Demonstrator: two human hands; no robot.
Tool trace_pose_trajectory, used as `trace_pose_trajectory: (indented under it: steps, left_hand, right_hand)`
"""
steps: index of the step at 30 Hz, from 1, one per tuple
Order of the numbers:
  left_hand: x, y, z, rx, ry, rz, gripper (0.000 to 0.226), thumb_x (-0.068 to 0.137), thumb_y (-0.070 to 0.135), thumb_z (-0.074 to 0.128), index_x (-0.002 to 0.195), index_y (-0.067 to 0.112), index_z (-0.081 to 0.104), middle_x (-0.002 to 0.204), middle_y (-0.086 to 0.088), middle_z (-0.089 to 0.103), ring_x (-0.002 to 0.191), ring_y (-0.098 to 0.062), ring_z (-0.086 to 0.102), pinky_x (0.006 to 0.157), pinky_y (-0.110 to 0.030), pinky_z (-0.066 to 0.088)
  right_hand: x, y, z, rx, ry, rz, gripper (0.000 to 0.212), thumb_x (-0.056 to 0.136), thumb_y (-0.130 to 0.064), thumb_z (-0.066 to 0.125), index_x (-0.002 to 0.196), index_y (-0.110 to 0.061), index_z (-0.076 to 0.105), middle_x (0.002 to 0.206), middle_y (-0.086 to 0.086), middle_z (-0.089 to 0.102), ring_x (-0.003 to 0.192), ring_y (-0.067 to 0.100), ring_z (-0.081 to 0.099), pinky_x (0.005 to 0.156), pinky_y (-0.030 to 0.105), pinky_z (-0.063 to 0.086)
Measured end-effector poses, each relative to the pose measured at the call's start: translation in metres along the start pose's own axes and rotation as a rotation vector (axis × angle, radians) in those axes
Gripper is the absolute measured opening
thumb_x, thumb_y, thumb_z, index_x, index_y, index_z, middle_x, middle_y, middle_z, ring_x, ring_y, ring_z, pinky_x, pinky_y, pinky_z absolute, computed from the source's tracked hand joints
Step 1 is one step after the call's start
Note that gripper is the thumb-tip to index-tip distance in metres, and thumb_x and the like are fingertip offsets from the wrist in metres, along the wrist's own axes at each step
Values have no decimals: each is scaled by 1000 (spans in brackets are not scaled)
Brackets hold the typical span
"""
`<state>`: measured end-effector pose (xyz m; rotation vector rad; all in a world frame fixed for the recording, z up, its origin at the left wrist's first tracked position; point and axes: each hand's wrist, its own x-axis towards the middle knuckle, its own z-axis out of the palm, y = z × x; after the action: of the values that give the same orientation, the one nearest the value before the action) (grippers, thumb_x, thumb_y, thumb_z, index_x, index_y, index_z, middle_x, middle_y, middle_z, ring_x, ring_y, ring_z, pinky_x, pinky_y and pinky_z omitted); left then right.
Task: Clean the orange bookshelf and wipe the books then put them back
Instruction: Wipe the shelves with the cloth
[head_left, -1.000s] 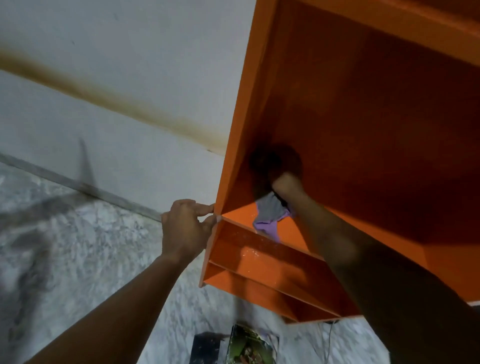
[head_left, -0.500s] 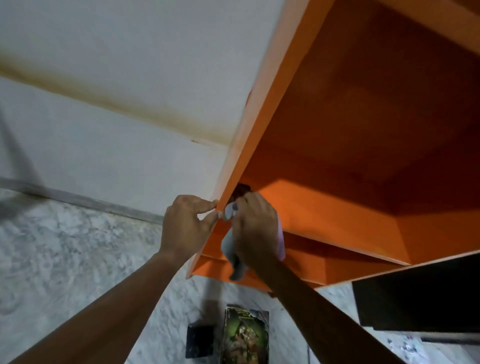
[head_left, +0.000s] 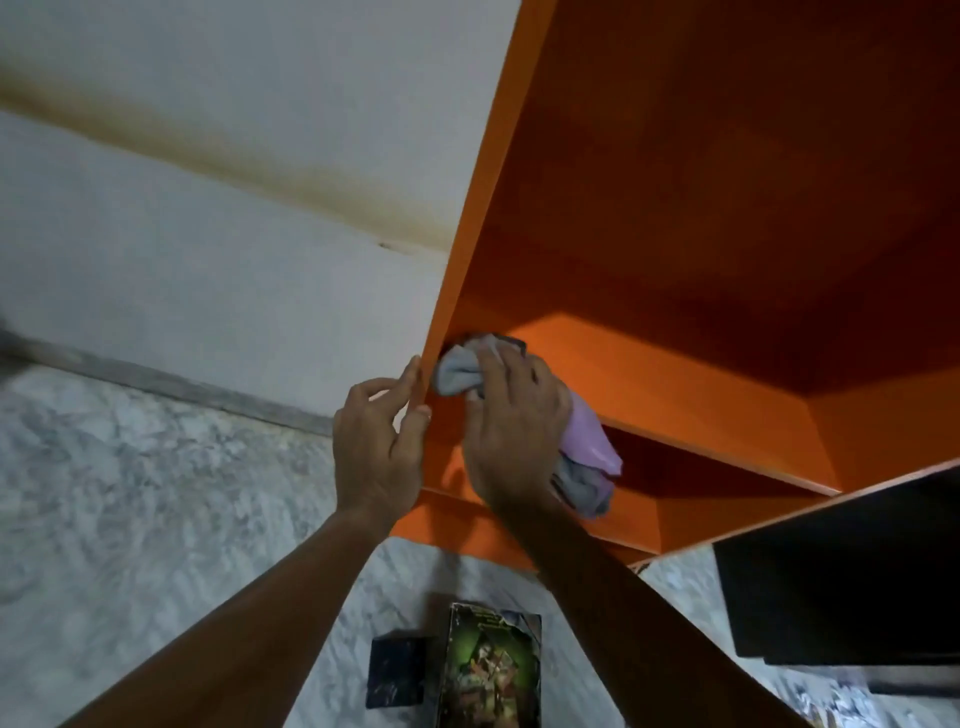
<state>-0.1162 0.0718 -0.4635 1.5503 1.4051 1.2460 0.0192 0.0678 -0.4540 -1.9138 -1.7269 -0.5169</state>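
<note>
Head view: two hands were at the bookshelf (head_left: 675, 208).
Right hand (head_left: 511, 431) gripped a cloth (head_left: 457, 371); left hand (head_left: 376, 441), at its nine o'clock, pinched the shelf's edge.

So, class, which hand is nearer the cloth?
Right. The right hand grips the cloth inside the orange bookshelf; the left hand holds its side edge, beside the cloth.

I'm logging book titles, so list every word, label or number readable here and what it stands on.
On the green book: print near its top edge, too blurred to read.
On the dark book beside it: nothing can be made out.
On the orange bookshelf and the cloth: none.
</note>
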Motion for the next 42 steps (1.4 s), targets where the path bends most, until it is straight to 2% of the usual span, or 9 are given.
trace_pose_trajectory:
  steps: [7, 10, 13, 19, 26, 32, 35, 39, 42]
  left_hand:
    - [-6, -30, 23, 72, 189, 237, 63, 90, 43, 37, 141, 13, 60, 137, -19, 59, 121, -33, 57, 96, -59, 47]
    - [-15, -41, 53, 325, 238, 462, 71, 90, 43, 34, 156, 18, 38, 165, -6, 29, 154, -28, 21, 116, -59, 17]
    - [-18, -51, 88, 396, 269, 551, 81, 86, 51, 35, 161, 22, 23, 170, 4, 11, 157, -23, -1, 115, -56, -3]
    - [-14, -55, 146, 605, 274, 890, 88, 82, 60, 40, 161, 27, 22, 171, 2, 6, 157, -27, -4, 116, -63, 2]
    - [-81, -24, 194, 625, 173, 675, 98, 84, 55, 51, 161, 33, -5, 167, 1, -25, 153, -28, -24, 117, -62, -9]
    - [-129, -8, 181, 759, -192, 591, 73, 89, 36, 56, 157, 26, 32, 166, -8, 24, 157, -32, 1, 121, -60, 3]
    - [-143, -10, 172, 717, -350, 545, 42, 89, 30, 58, 130, 21, 64, 118, -3, 70, 132, -26, 51, 120, -55, 20]
    - [-145, -31, 177, 736, -389, 568, 31, 89, 32, 63, 119, 23, 69, 106, 4, 72, 108, -17, 65, 115, -50, 34]
    - [-137, -60, 186, 728, -413, 525, 42, 86, 31, 64, 128, 27, 64, 121, 6, 69, 121, -18, 60, 116, -52, 30]
  right_hand:
    - [-2, 4, 51, -55, 275, -269, 50, 91, -30, 57, 138, -18, 44, 139, 6, 63, 128, 29, 42, 102, 44, 30]
    - [-4, 34, 58, -118, 400, -369, 50, 92, -31, 59, 140, -23, 46, 137, 4, 65, 125, 30, 44, 99, 45, 31]
    - [-5, 67, 64, -158, 529, -405, 51, 94, -35, 58, 143, -25, 47, 136, 4, 65, 124, 29, 44, 98, 46, 32]
    - [-27, 181, 44, -226, 687, -356, 41, 101, -40, 47, 140, -28, 49, 139, 3, 56, 123, 29, 44, 99, 48, 33]
    - [-96, 328, -21, -139, 705, -80, 50, 95, -1, 55, 144, -10, 54, 135, 17, 54, 122, 38, 48, 107, 53, 40]
    - [-149, 301, -43, 182, 575, 324, 52, 92, 7, 50, 137, -14, 64, 135, 15, 57, 122, 31, 53, 98, 26, 35]
    - [-170, 276, -28, 344, 493, 456, 45, 94, 3, 50, 130, -16, 70, 126, 14, 60, 114, 27, 59, 91, 21, 37]
    - [-177, 267, -5, 355, 351, 405, 43, 91, 11, 51, 119, -11, 75, 107, 12, 70, 82, 13, 61, 66, 7, 41]
    - [-164, 272, 8, 289, 319, 402, 39, 96, 3, 50, 129, -10, 67, 125, 14, 60, 104, 21, 59, 84, 22, 46]
